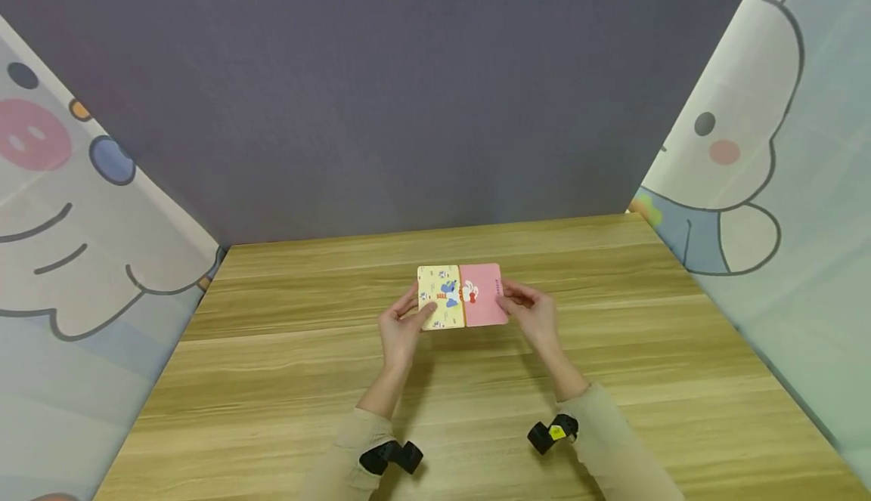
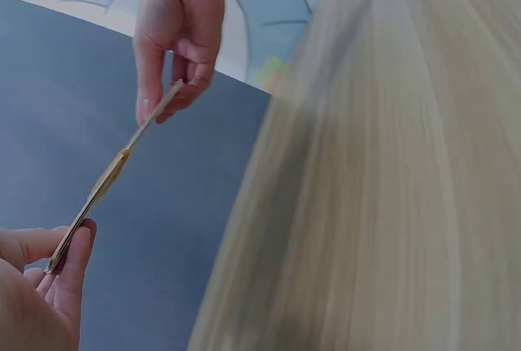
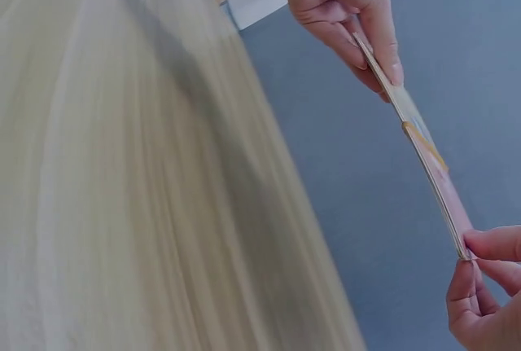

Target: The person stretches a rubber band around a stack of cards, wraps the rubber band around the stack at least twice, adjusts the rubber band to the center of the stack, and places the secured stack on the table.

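Between both hands a small notebook (image 1: pixel 481 312) is held opened flat above the wooden table. Its left half is pale yellow with a blue cartoon animal; its right half is pink with a white rabbit, and an orange strip runs down the middle. My left hand (image 1: pixel 398 331) pinches the yellow half's outer edge, thumb in front and fingers behind. At the pink half's outer edge, my right hand (image 1: pixel 537 320) pinches in the same way. Seen nearly edge-on in the left wrist view, the notebook (image 2: pixel 103 182) looks thin and layered, tilted between the hands.
The wood-grain table (image 1: pixel 272 380) spreads beneath both arms. A dark grey panel (image 1: pixel 422 93) stands along its far edge. Cartoon-printed curtains (image 1: pixel 735 93) flank the table on both sides. Each sleeve carries a black wrist camera (image 1: pixel 391 457).
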`<state>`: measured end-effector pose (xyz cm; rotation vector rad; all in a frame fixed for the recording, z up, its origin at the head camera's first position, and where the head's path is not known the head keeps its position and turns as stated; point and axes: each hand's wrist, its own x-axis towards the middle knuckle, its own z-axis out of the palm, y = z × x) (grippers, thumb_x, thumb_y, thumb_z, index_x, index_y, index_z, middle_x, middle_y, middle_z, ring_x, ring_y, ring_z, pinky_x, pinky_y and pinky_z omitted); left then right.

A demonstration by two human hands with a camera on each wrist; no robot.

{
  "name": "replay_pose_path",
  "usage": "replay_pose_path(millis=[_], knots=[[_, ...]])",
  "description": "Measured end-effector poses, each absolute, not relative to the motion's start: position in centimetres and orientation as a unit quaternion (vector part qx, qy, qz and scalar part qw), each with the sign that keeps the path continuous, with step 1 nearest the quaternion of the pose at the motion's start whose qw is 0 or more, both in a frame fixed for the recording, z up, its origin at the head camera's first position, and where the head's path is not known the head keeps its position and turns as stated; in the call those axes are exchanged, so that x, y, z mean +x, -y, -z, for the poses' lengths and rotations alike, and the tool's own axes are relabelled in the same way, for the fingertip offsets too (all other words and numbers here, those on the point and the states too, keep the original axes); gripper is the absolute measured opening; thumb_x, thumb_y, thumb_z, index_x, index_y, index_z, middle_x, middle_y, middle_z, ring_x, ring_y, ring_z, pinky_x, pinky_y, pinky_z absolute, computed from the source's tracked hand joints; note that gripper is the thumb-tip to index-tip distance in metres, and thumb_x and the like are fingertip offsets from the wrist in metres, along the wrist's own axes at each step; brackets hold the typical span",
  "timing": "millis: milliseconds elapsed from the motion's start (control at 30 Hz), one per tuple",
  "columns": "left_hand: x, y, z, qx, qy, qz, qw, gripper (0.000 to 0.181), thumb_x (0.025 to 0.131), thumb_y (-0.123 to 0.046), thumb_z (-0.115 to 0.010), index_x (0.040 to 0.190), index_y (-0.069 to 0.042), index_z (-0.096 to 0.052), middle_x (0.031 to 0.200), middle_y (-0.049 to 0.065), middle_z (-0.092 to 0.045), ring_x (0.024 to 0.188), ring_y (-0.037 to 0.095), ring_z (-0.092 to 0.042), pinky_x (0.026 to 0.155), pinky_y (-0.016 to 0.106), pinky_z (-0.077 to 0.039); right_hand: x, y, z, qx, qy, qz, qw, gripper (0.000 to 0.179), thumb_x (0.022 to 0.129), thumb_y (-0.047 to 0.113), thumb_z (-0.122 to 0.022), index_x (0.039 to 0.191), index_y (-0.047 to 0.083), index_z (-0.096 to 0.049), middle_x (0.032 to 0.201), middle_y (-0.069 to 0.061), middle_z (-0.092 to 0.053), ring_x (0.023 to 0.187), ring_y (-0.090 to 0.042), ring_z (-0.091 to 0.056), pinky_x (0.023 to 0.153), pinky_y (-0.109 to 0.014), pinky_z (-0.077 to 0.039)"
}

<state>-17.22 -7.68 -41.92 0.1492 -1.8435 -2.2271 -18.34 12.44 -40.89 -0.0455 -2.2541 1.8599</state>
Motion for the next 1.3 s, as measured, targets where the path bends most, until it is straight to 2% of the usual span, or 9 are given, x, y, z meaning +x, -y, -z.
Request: replay_pose_path(millis=[167, 300, 400, 700, 867, 1100, 1300], knots=[[-18.4, 7.9, 42.6, 0.053, 0.668, 0.731, 0.126, 0.044, 0.071, 0.002, -0.071, 0.113, 0.0, -0.058, 0.091, 0.025, -0.061, 0.058, 0.013, -0.063, 0.046, 0.022, -0.051, -19.6, -12.2, 41.8, -0.033, 0.763, -0.638, 0.1, 0.03, 0.076, -0.005, -0.066, 0.105, -0.006, -0.061, 0.091, -0.021, -0.06, 0.077, -0.016, -0.059, 0.062, -0.016, -0.05], [-19.5, 8.1, 43.3, 0.042, 0.702, 0.698, 0.135, 0.042, 0.069, 0.002, -0.073, 0.109, 0.001, -0.061, 0.086, 0.023, -0.063, 0.057, 0.016, -0.063, 0.044, 0.032, -0.051, -20.8, -12.1, 42.7, -0.045, 0.754, -0.65, 0.089, 0.03, 0.075, -0.007, -0.066, 0.105, -0.008, -0.061, 0.089, -0.022, -0.06, 0.07, -0.009, -0.057, 0.06, -0.017, -0.051], [-20.5, 8.3, 43.9, 0.032, 0.727, 0.672, 0.138, 0.041, 0.068, 0.001, -0.074, 0.107, 0.003, -0.061, 0.082, 0.021, -0.063, 0.055, 0.016, -0.062, 0.044, 0.036, -0.051, -21.6, -12.0, 43.4, -0.055, 0.756, -0.647, 0.084, 0.03, 0.074, -0.007, -0.066, 0.104, -0.008, -0.061, 0.088, -0.022, -0.06, 0.069, -0.009, -0.056, 0.058, -0.016, -0.05], [-22.7, 8.8, 45.4, 0.029, 0.798, 0.588, 0.13, 0.038, 0.068, -0.003, -0.075, 0.104, 0.004, -0.063, 0.076, 0.017, -0.063, 0.057, 0.02, -0.058, 0.041, 0.023, -0.048, -23.4, -11.7, 44.6, -0.065, 0.785, -0.611, 0.083, 0.028, 0.073, -0.004, -0.068, 0.101, -0.006, -0.063, 0.088, -0.02, -0.062, 0.074, -0.018, -0.058, 0.056, -0.014, -0.047], [-23.4, 8.6, 45.6, 0.052, 0.812, 0.571, 0.109, 0.038, 0.068, -0.004, -0.075, 0.104, 0.003, -0.064, 0.075, 0.015, -0.062, 0.049, 0.013, -0.053, 0.036, 0.022, -0.045, -24.3, -11.6, 45.5, -0.074, 0.787, -0.607, 0.081, 0.027, 0.073, -0.004, -0.068, 0.1, -0.005, -0.064, 0.086, -0.02, -0.063, 0.073, -0.016, -0.057, 0.055, -0.014, -0.046], [-24.2, 8.5, 46.3, 0.07, 0.823, 0.556, 0.094, 0.038, 0.067, -0.005, -0.077, 0.102, 0.001, -0.066, 0.073, 0.012, -0.062, 0.042, 0.006, -0.048, 0.035, 0.018, -0.039, -25.0, -11.6, 46.3, -0.085, 0.794, -0.599, 0.059, 0.028, 0.075, -0.004, -0.067, 0.102, -0.006, -0.063, 0.086, -0.018, -0.063, 0.077, -0.022, -0.058, 0.056, -0.016, -0.047], [-24.5, 8.6, 46.7, 0.073, 0.832, 0.544, 0.087, 0.037, 0.067, -0.006, -0.077, 0.102, 0.0, -0.066, 0.075, 0.013, -0.063, 0.054, 0.011, -0.053, 0.041, 0.018, -0.039, -25.4, -11.4, 46.5, -0.101, 0.807, -0.581, 0.04, 0.029, 0.074, -0.002, -0.067, 0.102, -0.004, -0.063, 0.088, -0.018, -0.063, 0.081, -0.024, -0.058, 0.059, -0.019, -0.049]])
